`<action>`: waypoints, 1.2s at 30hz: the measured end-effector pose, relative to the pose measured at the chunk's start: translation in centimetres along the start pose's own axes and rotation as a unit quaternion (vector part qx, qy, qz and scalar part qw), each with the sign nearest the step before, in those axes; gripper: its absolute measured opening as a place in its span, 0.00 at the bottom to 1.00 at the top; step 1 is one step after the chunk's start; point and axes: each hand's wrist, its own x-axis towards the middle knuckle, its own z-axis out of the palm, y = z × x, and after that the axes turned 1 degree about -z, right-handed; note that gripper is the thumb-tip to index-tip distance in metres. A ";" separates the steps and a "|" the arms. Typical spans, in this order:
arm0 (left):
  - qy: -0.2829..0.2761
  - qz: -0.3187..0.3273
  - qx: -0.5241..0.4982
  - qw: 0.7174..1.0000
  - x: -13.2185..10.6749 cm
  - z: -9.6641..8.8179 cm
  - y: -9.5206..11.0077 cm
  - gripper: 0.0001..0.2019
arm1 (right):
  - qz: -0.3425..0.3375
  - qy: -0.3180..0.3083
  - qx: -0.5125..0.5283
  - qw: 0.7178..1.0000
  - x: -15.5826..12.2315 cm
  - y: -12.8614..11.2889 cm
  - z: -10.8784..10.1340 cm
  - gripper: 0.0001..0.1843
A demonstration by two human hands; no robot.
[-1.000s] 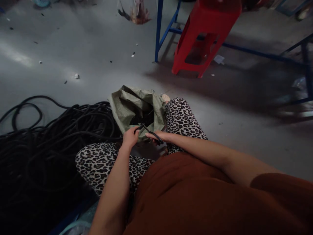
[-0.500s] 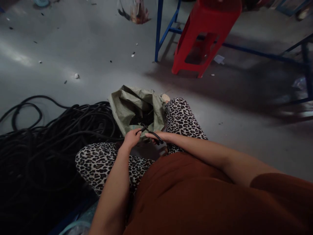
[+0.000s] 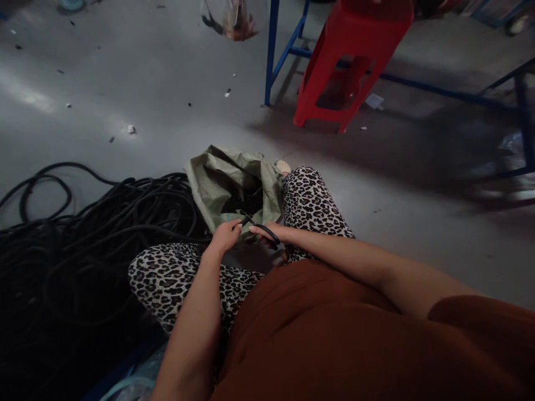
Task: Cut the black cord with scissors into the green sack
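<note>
My right hand (image 3: 271,230) is closed around black-handled scissors (image 3: 273,236). Their blades point up and left over the near rim of a greenish woven sack (image 3: 202,186). Pinched in the fingers of my left hand (image 3: 224,236) is a black rubber cord (image 3: 243,221), whose short end meets the scissors' blades. Whether the blades are fully closed on it is too small to tell. Dark pieces (image 3: 246,200) lie inside the sack, between my knees. Left of it spreads a large tangled heap of black cord (image 3: 137,206).
A red plastic stool (image 3: 355,50) stands ahead to the right, beside a blue metal frame (image 3: 271,55). Small scraps (image 3: 131,129) dot the grey floor. A clear plastic bag (image 3: 238,22) lies at the top. A pale blue rim (image 3: 129,382) shows at bottom left.
The scissors' handles and my right hand have shifted very slightly. My left hand, the cord and the sack look the same.
</note>
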 end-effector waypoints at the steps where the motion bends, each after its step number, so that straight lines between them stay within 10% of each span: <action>1: -0.001 0.000 0.004 1.000 0.0 0.0 0.1 0.18 | -0.002 0.002 -0.008 1.000 -0.1 0.0 0.0 0.31; 36: 0.023 -0.023 0.031 0.999 0.2 0.6 -0.4 0.19 | -0.019 0.080 -0.180 0.980 -0.4 -0.8 -0.3 0.30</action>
